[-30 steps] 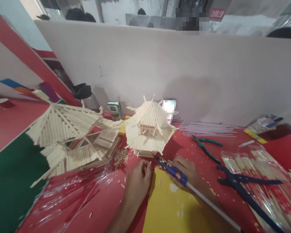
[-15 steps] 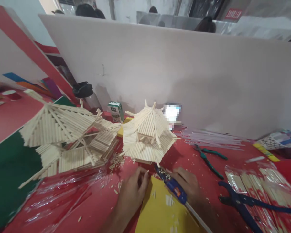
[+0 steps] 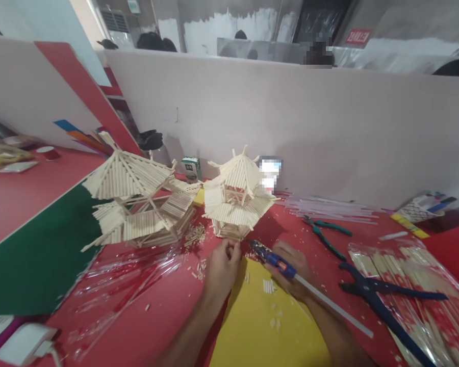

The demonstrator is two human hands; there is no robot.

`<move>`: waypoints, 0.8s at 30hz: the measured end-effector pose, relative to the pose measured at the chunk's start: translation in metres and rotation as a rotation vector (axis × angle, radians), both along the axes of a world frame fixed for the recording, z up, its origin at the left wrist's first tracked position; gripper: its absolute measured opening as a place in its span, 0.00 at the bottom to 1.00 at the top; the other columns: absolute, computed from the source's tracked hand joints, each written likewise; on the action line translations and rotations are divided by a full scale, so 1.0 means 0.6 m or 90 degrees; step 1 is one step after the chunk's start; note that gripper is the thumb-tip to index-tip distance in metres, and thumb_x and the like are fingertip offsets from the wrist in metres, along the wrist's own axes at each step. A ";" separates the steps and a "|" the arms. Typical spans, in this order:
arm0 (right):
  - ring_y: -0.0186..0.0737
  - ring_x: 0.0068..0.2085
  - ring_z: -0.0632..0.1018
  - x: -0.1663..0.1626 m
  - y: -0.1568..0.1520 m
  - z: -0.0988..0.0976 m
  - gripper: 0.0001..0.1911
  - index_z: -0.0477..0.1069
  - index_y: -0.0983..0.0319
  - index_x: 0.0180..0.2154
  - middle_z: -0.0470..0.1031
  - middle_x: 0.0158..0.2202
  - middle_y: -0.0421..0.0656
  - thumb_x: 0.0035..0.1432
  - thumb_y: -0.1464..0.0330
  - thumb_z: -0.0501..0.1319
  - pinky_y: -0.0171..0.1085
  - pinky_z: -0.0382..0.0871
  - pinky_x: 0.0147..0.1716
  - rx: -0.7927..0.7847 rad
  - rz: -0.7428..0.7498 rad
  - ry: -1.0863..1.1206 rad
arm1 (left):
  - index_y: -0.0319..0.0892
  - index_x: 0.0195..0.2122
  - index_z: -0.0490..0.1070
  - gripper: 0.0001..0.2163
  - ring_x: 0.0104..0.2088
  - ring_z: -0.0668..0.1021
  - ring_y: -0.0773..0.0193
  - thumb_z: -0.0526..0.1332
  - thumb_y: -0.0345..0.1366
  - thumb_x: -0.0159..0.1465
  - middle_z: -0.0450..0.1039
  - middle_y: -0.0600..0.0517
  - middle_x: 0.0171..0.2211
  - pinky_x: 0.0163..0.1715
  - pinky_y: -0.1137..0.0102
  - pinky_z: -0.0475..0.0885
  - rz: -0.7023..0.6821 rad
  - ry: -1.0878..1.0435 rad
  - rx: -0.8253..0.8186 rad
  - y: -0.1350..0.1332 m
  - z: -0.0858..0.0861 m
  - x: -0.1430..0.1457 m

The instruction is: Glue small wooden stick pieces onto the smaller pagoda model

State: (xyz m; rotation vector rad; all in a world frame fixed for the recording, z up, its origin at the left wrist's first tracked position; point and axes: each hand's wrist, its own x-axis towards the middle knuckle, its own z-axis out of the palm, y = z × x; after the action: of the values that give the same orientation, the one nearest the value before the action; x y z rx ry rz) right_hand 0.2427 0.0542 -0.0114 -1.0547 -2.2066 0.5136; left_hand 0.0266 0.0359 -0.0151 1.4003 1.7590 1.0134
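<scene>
My left hand (image 3: 221, 265) is closed in a pinch just below the small stick pavilion (image 3: 238, 196); a tiny stick piece seems to be between the fingertips. My right hand (image 3: 292, 270) grips a blue glue gun (image 3: 273, 259) with a white glue stick (image 3: 331, 305) trailing from its back. The gun's nozzle points toward the pavilion's base, close to my left fingertips. Both hands rest over the edge of a yellow sheet (image 3: 268, 331) strewn with cut stick bits.
A larger stick roof model (image 3: 137, 201) stands to the left on red and green boards. Green pliers (image 3: 325, 235), dark blue cutters (image 3: 382, 300) and bags of sticks (image 3: 424, 285) lie at right. Crumpled clear plastic (image 3: 126, 275) lies at left. A white partition (image 3: 290, 122) backs the desk.
The camera has pulled back and shifted, so more of the left desk shows. My left hand has moved up closer to the small pavilion's base; my right hand keeps hold of the glue gun.
</scene>
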 end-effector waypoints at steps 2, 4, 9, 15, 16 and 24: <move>0.40 0.32 0.74 0.008 -0.004 -0.005 0.11 0.71 0.59 0.33 0.73 0.30 0.42 0.62 0.59 0.59 0.38 0.68 0.32 -0.097 -0.051 0.055 | 0.42 0.31 0.70 0.15 0.22 0.72 0.66 0.53 0.47 0.67 0.71 0.55 0.20 0.23 0.74 0.57 0.015 0.000 0.014 0.001 -0.001 0.002; 0.42 0.32 0.76 0.023 -0.007 -0.015 0.14 0.74 0.58 0.34 0.75 0.30 0.41 0.61 0.55 0.60 0.38 0.70 0.32 -0.192 -0.130 0.121 | 0.42 0.31 0.69 0.14 0.21 0.71 0.66 0.54 0.46 0.66 0.71 0.55 0.20 0.23 0.74 0.56 0.028 -0.001 0.029 0.002 -0.003 0.002; 0.42 0.31 0.76 0.065 -0.006 -0.029 0.18 0.77 0.59 0.34 0.77 0.28 0.43 0.59 0.51 0.61 0.39 0.72 0.33 -0.335 -0.218 0.284 | 0.41 0.29 0.68 0.13 0.20 0.70 0.67 0.54 0.44 0.66 0.71 0.55 0.20 0.22 0.74 0.55 0.031 -0.008 0.036 0.006 -0.008 0.000; 0.36 0.25 0.73 0.088 0.017 -0.002 0.24 0.76 0.63 0.34 0.75 0.27 0.44 0.58 0.47 0.60 0.34 0.67 0.23 -0.358 -0.199 0.370 | 0.41 0.31 0.69 0.13 0.20 0.72 0.67 0.53 0.44 0.66 0.72 0.54 0.20 0.22 0.74 0.59 0.018 -0.027 0.020 0.011 -0.005 0.002; 0.36 0.25 0.73 0.091 0.021 0.000 0.24 0.76 0.63 0.34 0.75 0.27 0.44 0.59 0.47 0.60 0.34 0.68 0.24 -0.353 -0.209 0.363 | 0.41 0.32 0.69 0.13 0.20 0.73 0.66 0.54 0.44 0.66 0.72 0.54 0.20 0.22 0.74 0.59 0.020 -0.030 0.021 0.011 -0.004 0.002; 0.44 0.34 0.76 0.111 0.035 0.003 0.19 0.73 0.63 0.40 0.78 0.32 0.43 0.52 0.57 0.67 0.40 0.71 0.37 -0.289 -0.278 0.221 | 0.40 0.32 0.71 0.13 0.19 0.72 0.66 0.54 0.44 0.65 0.72 0.54 0.19 0.22 0.73 0.59 0.020 -0.057 0.037 0.014 -0.003 0.002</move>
State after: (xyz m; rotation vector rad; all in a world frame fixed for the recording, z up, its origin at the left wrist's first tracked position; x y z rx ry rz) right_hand 0.3093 0.0754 -0.0094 -1.5012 -1.5286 0.9381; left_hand 0.0276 0.0444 -0.0167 1.3460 1.7039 1.1350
